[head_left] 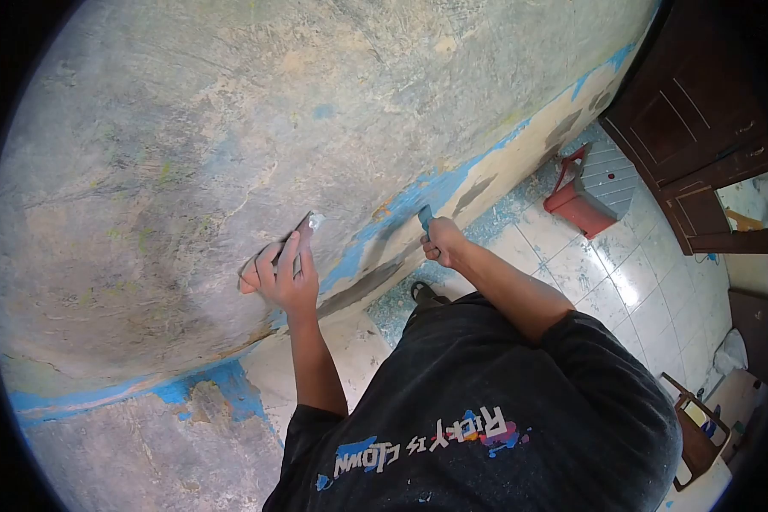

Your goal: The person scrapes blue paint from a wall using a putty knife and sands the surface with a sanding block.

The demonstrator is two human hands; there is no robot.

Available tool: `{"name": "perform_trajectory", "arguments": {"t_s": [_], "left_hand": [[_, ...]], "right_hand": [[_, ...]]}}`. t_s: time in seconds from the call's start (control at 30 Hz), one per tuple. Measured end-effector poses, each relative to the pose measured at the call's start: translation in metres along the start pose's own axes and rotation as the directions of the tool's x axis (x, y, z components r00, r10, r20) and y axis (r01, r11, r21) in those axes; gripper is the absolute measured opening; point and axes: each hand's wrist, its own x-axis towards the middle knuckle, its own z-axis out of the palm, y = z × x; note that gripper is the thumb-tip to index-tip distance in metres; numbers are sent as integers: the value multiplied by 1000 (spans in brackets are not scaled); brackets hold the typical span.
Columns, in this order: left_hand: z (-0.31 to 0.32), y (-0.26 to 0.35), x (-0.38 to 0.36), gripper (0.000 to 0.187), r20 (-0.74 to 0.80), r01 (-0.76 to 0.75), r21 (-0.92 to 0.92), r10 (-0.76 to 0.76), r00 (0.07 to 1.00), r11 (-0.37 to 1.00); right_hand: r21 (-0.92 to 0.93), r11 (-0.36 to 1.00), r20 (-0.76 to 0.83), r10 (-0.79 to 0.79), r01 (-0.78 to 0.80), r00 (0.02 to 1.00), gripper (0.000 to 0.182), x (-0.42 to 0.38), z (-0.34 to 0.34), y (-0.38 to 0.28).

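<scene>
My left hand is closed around a flat, putty-knife-like scraper close against the wall. A white lump sits at the tool's upper tip. My right hand makes a fist around a teal scraper, which points toward the blue strip low on the wall. Most of the teal tool is hidden in the fingers. The wall is rough, mottled grey plaster, with blue paint left in a ragged band near its base.
Blue flakes litter the white tiled floor along the wall. A red plastic stool or bin stands to the right. Dark wooden cabinets rise behind it. At lower right is a brown wooden frame. My sandalled foot is near the wall.
</scene>
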Motion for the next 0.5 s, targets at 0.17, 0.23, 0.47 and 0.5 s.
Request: {"name": "perform_trajectory", "arguments": {"t_s": [0.17, 0.23, 0.47, 0.5], "left_hand": [[0, -3, 3, 29, 20, 4, -4, -4, 1000, 1000], [-7, -2, -3, 30, 56, 5, -5, -5, 998, 1000], [-8, -1, -3, 31, 94, 10, -12, -9, 996, 1000], [-8, -2, -1, 32, 103, 0, -13, 2, 995, 1000]], "right_hand": [[-2, 999, 26, -45, 45, 999, 12, 11, -9, 0], [13, 998, 60, -56, 55, 997, 12, -16, 3, 1], [-33, 999, 5, -22, 22, 1000, 11, 32, -26, 13], [-44, 997, 16, -56, 57, 998, 9, 19, -20, 10]]}}
